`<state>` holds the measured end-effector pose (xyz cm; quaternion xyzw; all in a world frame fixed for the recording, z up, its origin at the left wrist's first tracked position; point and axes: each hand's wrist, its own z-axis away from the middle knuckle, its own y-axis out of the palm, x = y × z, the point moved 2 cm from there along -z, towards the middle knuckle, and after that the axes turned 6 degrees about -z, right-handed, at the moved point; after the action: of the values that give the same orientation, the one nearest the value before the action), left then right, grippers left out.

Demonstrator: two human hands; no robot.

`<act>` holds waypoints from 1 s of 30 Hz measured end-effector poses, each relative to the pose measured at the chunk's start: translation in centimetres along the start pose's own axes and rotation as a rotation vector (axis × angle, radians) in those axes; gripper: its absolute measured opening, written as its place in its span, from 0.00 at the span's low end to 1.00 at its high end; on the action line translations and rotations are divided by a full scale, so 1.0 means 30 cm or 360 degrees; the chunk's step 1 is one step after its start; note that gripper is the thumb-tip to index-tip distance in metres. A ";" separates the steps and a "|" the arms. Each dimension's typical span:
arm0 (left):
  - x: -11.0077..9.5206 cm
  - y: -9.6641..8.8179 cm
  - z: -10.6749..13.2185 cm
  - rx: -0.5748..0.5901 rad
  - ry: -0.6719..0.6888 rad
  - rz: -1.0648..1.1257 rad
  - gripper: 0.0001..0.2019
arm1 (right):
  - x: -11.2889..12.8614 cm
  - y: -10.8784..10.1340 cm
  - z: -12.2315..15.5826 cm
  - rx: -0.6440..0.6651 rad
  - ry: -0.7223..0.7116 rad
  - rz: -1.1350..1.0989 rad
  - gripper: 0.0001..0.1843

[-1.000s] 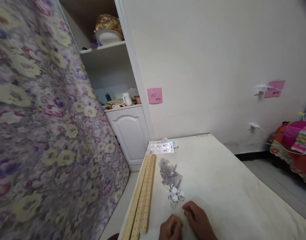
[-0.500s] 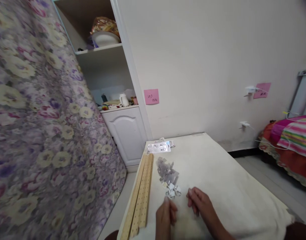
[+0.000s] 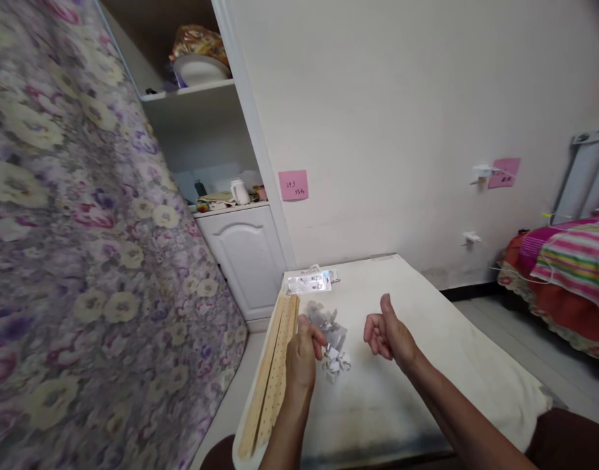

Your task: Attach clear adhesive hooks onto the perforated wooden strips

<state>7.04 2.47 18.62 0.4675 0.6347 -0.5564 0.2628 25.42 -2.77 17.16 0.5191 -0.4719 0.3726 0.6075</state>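
Observation:
Over the pale-covered table (image 3: 377, 405), my left hand (image 3: 302, 359) is raised beside the perforated wooden strips (image 3: 270, 372), covering part of them. Its thumb points up, its fingers are loosely bent, and I see nothing in it. Just right of it lie a pile of small clear-grey plastic pieces (image 3: 323, 320), partly hidden by that hand, and a cluster of small white pieces (image 3: 334, 362), some curled. To the right of both piles hangs my right hand (image 3: 390, 336), thumb stretched up away from the half-curled fingers, with nothing visible in it.
A clear blister pack (image 3: 309, 282) lies at the table's far left corner. Behind it stand a white cabinet (image 3: 240, 261) with shelves and a wall with pink notes (image 3: 293, 185). A floral curtain (image 3: 83, 261) hangs at left; a bed (image 3: 568, 274) stands at right.
Both hands have risen and moved farther forward over the table, and both thumbs now point up. The left hand has also shifted left, nearer the wooden strips. The view has shifted slightly.

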 end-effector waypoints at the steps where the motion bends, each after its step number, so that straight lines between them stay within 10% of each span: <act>1: 0.003 0.002 -0.009 0.0006 -0.0016 -0.0020 0.35 | -0.002 -0.004 -0.009 -0.0012 0.0012 0.0007 0.44; 21: 0.034 0.033 -0.022 0.0038 0.0059 -0.0214 0.31 | -0.023 -0.035 -0.014 -0.0126 -0.0125 0.0130 0.37; 30: 0.343 -0.009 0.185 -0.0007 0.0033 -0.0890 0.09 | -0.444 0.004 0.075 0.0042 0.0044 0.0528 0.34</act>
<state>1.37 0.31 8.61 0.2791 0.7429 -0.6012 0.0936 21.19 -4.47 4.45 0.4369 -0.5377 0.4810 0.5372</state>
